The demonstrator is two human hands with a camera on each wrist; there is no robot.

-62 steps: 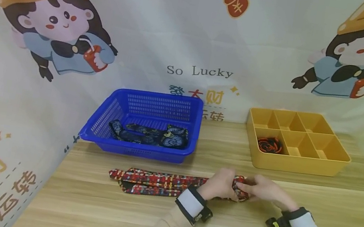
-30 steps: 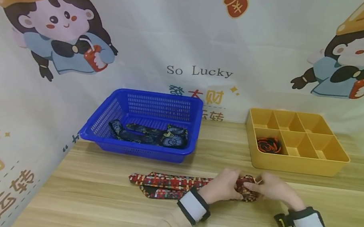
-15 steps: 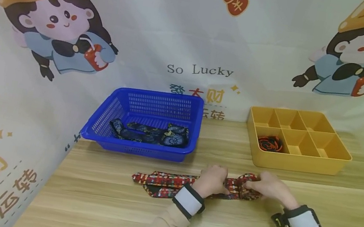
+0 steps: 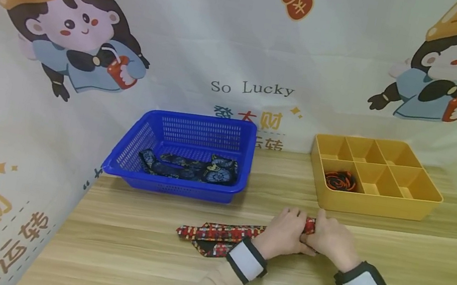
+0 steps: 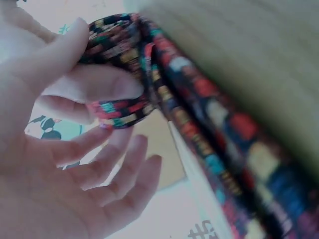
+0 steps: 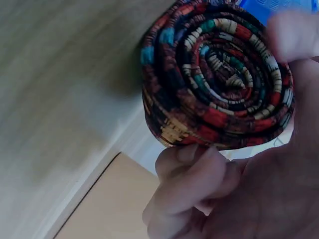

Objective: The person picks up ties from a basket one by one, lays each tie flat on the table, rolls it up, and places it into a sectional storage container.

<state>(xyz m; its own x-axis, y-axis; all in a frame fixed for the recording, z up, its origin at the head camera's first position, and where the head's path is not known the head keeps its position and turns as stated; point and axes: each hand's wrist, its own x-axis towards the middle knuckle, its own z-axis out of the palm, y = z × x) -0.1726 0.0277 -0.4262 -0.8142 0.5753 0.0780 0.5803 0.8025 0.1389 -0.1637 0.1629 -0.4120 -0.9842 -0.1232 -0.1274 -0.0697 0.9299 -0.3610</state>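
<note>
A red patterned necktie [image 4: 221, 233] lies on the table, its right end wound into a roll [image 6: 224, 79]. My right hand [image 4: 336, 240] grips the roll; the right wrist view shows its fingers curled under the roll and its thumb at the side. Next to it, my left hand [image 4: 286, 231] holds the tie at the roll from the left, its curved fingers [image 5: 119, 174] near the roll's edge. The two unrolled tails stretch leftward from there. In the head view both hands cover most of the roll.
A blue basket [image 4: 175, 186] with dark blue patterned ties [image 4: 219, 171] stands at the back left. At the back right is a yellow six-part box [image 4: 377, 207]; a rolled black-and-orange tie [image 4: 340, 180] sits in its front left compartment. A printed cloth [image 4: 184, 28] hangs behind.
The tails have slid right and shortened as the roll took up more tie. My left hand moved back along the tie, then right again to the roll; the right hand has turned over it.
</note>
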